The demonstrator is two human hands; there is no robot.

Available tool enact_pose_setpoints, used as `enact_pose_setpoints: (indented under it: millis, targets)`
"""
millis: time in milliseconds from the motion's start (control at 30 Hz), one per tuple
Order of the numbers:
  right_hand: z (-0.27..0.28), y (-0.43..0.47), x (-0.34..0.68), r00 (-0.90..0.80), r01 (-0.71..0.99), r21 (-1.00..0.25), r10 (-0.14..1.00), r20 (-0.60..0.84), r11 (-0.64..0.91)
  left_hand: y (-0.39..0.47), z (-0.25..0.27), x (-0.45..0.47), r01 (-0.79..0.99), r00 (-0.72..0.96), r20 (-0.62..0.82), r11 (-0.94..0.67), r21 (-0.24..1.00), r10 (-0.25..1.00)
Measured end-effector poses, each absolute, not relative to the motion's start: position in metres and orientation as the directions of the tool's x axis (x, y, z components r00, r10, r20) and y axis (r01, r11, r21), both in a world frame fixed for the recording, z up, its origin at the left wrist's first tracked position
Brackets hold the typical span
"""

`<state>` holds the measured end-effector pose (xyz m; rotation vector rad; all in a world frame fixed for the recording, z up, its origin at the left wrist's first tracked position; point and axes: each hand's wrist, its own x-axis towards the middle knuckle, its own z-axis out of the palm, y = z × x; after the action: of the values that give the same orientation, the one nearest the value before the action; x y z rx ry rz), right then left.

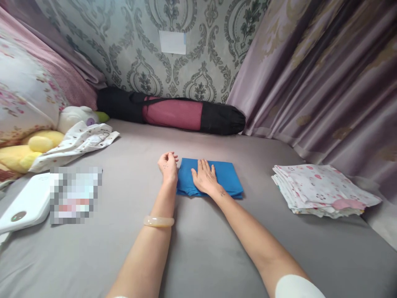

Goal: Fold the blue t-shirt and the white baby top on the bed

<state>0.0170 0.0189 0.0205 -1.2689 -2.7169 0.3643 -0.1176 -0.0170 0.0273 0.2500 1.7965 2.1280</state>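
Observation:
A folded blue cloth (pixel 228 176) lies flat on the grey bed sheet (pixel 198 240) in front of me. My right hand (pixel 204 178) rests palm down on top of it, fingers stretched and slightly apart. At the cloth's left edge is my left hand (pixel 168 166), its fingers curled in towards the palm and nothing showing in them. The side of that hand is against or very near the cloth. A pale bangle (pixel 159 221) circles my left forearm.
On the right sits a stack of folded patterned cloths (pixel 322 188). A long black and maroon bag (pixel 173 112) lies along the wall. To the left are a white device (pixel 27 203), a blurred-out flat item (pixel 76 194), a crumpled printed cloth (pixel 80 142) and plush toys (pixel 46 142).

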Motion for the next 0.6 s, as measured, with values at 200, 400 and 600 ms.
enact_pose_setpoints:
  millis: [200,400,600]
  targets:
    - [0.027,0.010,-0.001,-0.672,0.704,-0.293,0.740,0.022,0.647,-0.019,0.025,-0.123,-0.136,-0.933,-0.073,-0.159,0.978,0.352]
    - [0.018,0.008,-0.005,-0.662,0.704,-0.329,0.750,0.017,0.629,-0.017,0.024,-0.126,-0.164,-0.938,-0.095,-0.184,0.969,0.335]
    - [0.017,0.009,-0.005,-0.658,0.702,-0.342,0.753,0.024,0.624,-0.017,0.024,-0.127,-0.178,-0.939,-0.104,-0.203,0.963,0.327]
